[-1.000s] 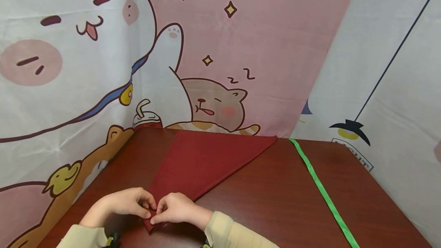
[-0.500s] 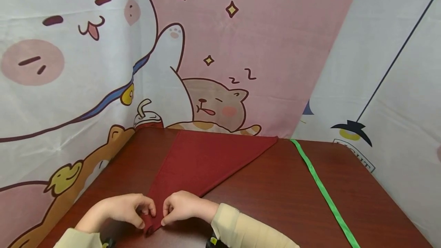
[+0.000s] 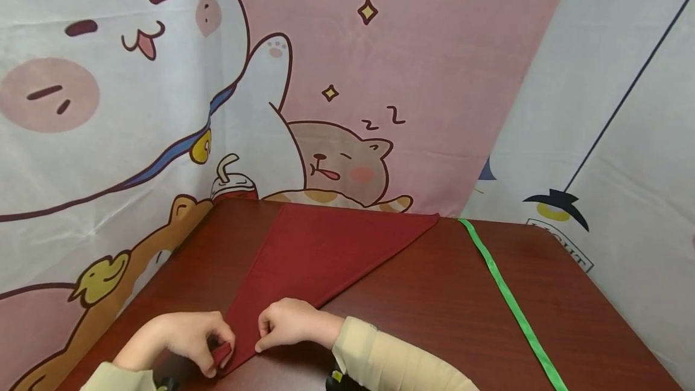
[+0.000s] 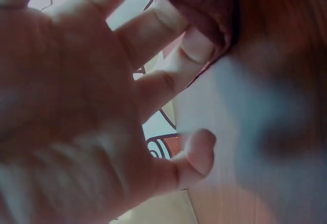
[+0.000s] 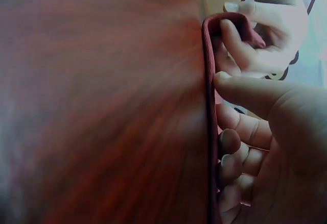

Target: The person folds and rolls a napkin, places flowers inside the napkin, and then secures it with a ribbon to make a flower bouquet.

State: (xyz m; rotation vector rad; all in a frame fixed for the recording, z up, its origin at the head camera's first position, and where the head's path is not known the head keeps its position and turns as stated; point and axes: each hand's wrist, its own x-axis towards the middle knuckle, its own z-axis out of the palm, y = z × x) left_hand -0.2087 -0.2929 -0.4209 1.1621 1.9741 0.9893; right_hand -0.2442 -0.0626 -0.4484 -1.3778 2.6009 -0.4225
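A red triangular scarf (image 3: 309,264) lies flat on the table, its long edge running from the far right corner to the near left corner. My left hand (image 3: 192,336) pinches that near corner, which is turned up and rolled between thumb and fingers. In the left wrist view the scarf (image 4: 204,4) covers some fingertips, while the little finger stands free. My right hand (image 3: 290,324) presses on the scarf a little way up its long edge, with the thumb (image 5: 230,81) right at the hem. Its curved fingertips (image 5: 230,141) also touch the cloth.
A green ribbon (image 3: 510,300) lies lengthwise along the right part of the brown table (image 3: 434,318). Behind and at the left hangs a cartoon-printed cloth (image 3: 423,77), reaching down to the table's edges.
Both hands were close together at the near corner. The right hand has moved slightly right along the long edge; the left has drawn left and toward me, lifting and curling the corner.
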